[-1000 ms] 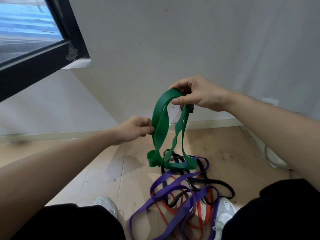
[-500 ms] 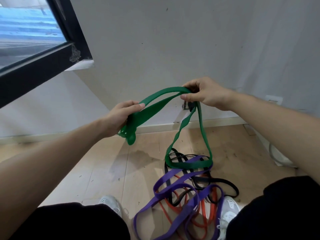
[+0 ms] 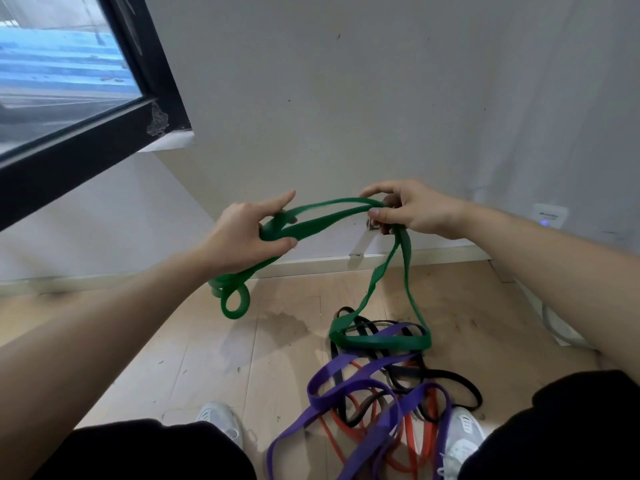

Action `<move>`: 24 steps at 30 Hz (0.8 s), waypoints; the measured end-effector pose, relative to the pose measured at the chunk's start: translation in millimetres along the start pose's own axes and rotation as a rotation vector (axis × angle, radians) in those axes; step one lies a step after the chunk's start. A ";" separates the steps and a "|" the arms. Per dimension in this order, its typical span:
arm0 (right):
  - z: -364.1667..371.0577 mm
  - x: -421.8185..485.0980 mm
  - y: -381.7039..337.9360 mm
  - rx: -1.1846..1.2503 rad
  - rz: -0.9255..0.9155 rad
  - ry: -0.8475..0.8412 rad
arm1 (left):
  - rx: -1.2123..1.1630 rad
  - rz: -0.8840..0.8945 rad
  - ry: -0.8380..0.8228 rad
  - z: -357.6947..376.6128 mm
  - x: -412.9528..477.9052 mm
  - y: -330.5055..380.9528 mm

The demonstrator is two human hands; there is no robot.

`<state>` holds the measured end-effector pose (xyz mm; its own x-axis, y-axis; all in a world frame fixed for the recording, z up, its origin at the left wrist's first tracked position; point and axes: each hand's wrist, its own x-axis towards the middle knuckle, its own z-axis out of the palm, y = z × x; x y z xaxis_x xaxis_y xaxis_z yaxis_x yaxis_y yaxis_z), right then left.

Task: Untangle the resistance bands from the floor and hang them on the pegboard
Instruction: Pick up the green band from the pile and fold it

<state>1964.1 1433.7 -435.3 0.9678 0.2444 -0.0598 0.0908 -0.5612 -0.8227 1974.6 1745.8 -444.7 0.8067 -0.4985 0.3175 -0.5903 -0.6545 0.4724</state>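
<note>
My left hand [image 3: 242,233] grips one end of the green band [image 3: 381,342], and my right hand [image 3: 415,211] pinches its middle, mid-frame. Its low loop rests on the band pile [image 3: 381,403] below. It may be caught under a black band, hard to tell. I would lift slowly, not yank.

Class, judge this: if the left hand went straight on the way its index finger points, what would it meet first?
Probably the wall, passing just above the right hand; depth is unclear, so it might brush that hand first.
</note>
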 end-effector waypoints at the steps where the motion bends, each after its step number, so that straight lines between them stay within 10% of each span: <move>1: -0.6 0.0 0.4 0.002 -0.002 -0.001 | 0.020 0.037 0.017 -1.0 -0.6 1.1; 24: 61.8 -9.7 -51.9 0.093 -0.171 -0.149 | -0.164 0.168 0.090 3.7 2.5 33.2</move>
<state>1935.5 1509.3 -427.0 0.8943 0.4475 0.0079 0.2218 -0.4278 -0.8762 1956.9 1720.7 -431.3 0.7010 -0.5352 0.4713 -0.7100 -0.4622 0.5313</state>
